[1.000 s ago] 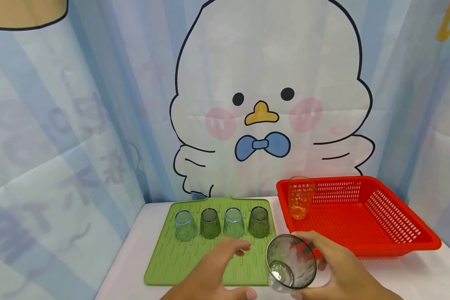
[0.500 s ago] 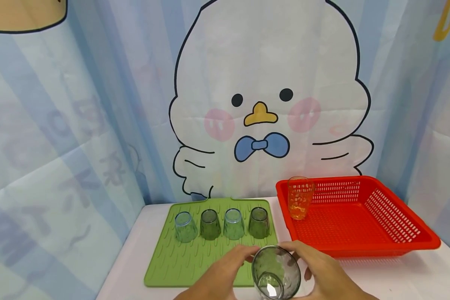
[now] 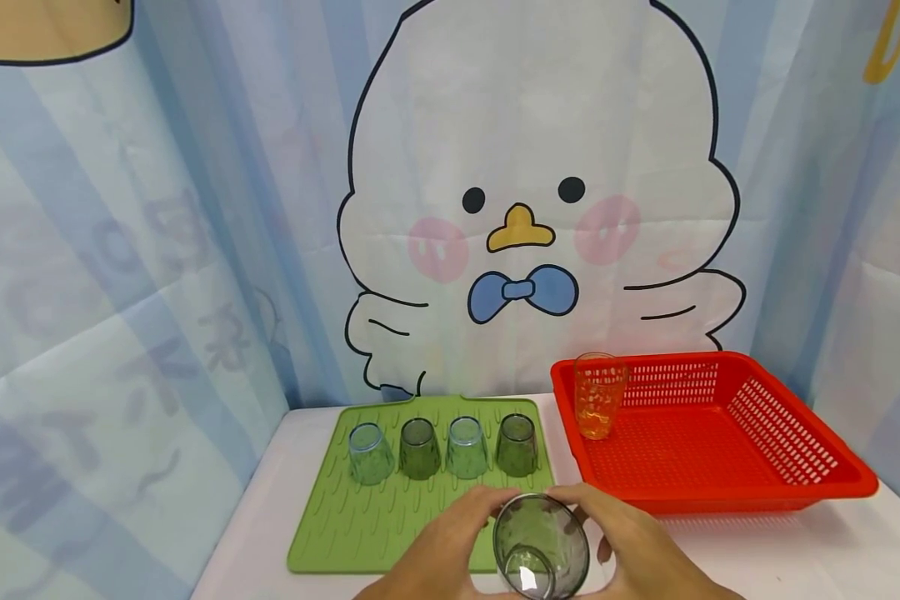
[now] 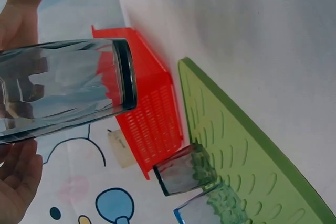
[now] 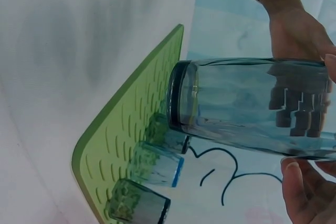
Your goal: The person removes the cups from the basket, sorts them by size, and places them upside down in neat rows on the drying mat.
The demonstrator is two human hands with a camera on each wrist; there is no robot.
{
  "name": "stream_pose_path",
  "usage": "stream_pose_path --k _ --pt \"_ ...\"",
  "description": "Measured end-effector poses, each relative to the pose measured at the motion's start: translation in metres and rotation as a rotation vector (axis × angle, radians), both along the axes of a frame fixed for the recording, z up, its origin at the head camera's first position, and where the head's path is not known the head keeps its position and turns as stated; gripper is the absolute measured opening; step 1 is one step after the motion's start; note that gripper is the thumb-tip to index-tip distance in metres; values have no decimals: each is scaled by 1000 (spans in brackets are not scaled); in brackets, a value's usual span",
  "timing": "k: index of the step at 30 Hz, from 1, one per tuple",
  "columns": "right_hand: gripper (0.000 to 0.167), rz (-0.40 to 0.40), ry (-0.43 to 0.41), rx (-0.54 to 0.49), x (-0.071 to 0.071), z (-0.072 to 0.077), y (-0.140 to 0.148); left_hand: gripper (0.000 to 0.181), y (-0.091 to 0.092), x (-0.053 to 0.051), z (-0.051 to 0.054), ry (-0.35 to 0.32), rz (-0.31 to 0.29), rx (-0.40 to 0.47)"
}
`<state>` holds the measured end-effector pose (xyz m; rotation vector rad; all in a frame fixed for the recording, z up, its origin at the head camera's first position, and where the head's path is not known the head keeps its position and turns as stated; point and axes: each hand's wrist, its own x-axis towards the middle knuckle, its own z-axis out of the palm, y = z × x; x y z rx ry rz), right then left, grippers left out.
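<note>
A grey-tinted drinking glass (image 3: 542,542) is held above the table near the front edge of the mat, its mouth tilted up toward the head camera. My left hand (image 3: 446,546) grips it from the left and my right hand (image 3: 626,542) from the right, fingers and thumbs near the rim. Both wrist views show the glass (image 4: 68,87) lengthwise, with its thick base toward the mat. On the green drying mat (image 3: 375,533), a row of several smaller tinted glasses stands along the back, narrower ends up, including a dark one (image 3: 517,446) and a bluish one (image 3: 467,448).
To the right of the mat sits a red perforated plastic basket (image 3: 720,475). A clear patterned glass (image 3: 598,396) stands in its back left corner. A printed curtain (image 3: 525,125) hangs behind and beside the white table (image 3: 255,517).
My left hand has come in from the left and taken hold of the grey glass alongside my right hand. The glass has moved left and slightly nearer to me.
</note>
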<state>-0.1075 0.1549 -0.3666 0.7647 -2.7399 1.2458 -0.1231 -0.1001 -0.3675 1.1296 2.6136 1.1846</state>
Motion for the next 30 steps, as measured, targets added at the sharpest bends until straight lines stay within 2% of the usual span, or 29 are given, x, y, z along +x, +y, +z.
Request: stream_pose_path --k 6,10,13,14,18,21,25,27,28,30 --pt "80 11 -84 -7 -1 3 -2 76 -1 -1 -3 75 -2 35" --pt "77 25 -128 -26 -4 4 -2 78 0 -1 -4 176 15 50" --pt "80 39 -137 -40 -6 4 -2 79 -1 -1 -1 259 25 50" --pt "80 41 -141 -41 -7 3 -1 80 -1 -1 1 268 26 54" --pt "82 47 -168 -41 -12 -1 -1 78 -2 0 9 216 22 103" --pt "81 59 -241 -75 -17 -7 -1 77 -3 1 15 174 18 149" --pt "86 158 -393 -231 -24 -20 -3 78 -2 1 20 174 22 183" --pt "90 210 -440 -295 -28 -28 -4 79 -1 1 21 176 27 193" --pt "90 251 -437 -319 -30 -33 -5 79 -1 1 22 185 29 193" --pt "83 313 -361 -322 -35 -42 -6 80 0 1 23 201 30 194"
